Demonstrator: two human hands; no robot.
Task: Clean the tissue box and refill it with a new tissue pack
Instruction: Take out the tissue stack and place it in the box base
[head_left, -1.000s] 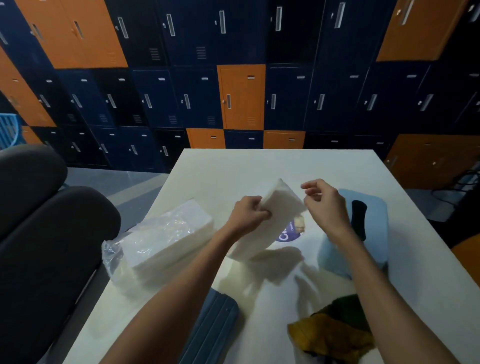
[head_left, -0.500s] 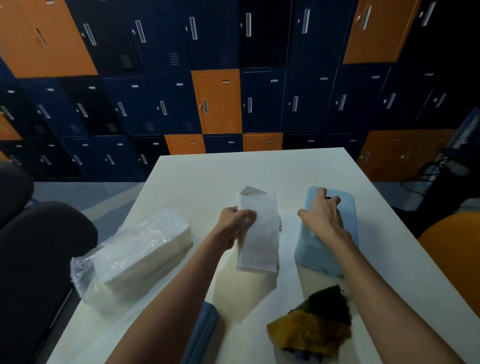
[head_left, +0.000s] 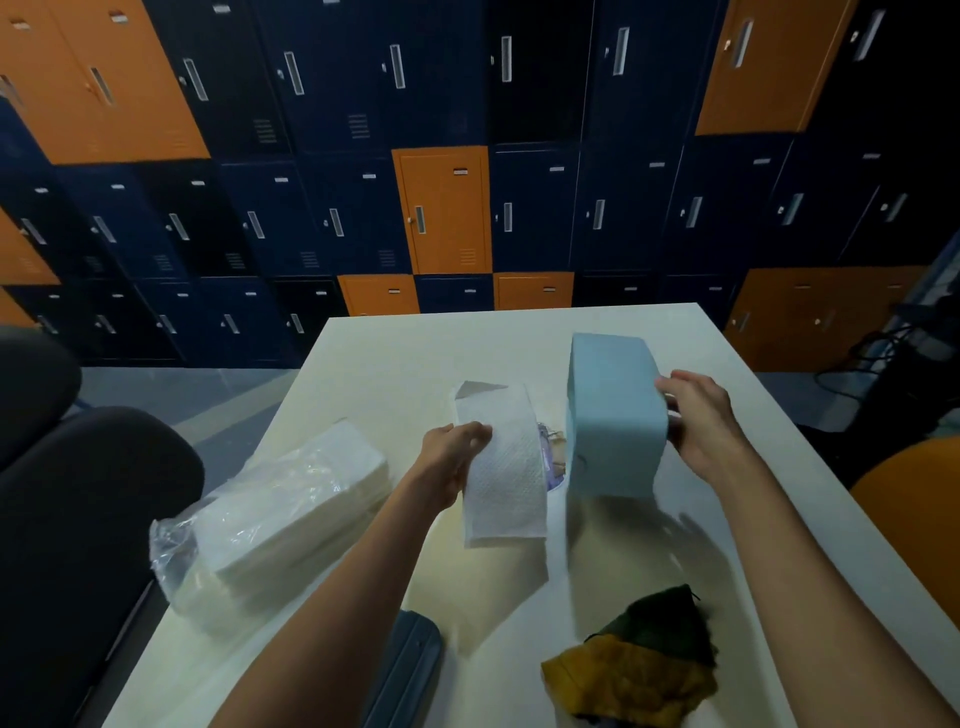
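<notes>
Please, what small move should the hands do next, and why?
Probably turn the light blue tissue box, which the right hand holds tipped up, so that its hidden underside faces the white tissue stack gripped in the left hand. The stack looks ready to go in.

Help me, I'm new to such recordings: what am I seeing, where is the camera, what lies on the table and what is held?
No machine here: these are a person's two bare hands, filmed by one wide-angle camera worn on the head, looking forward and down. The left hand holds a stack of white tissues; the right hand holds the light blue tissue box, tipped up. On the white table lie a plastic-wrapped tissue pack, a yellow and green cloth, and a grey-blue part at the near edge.
</notes>
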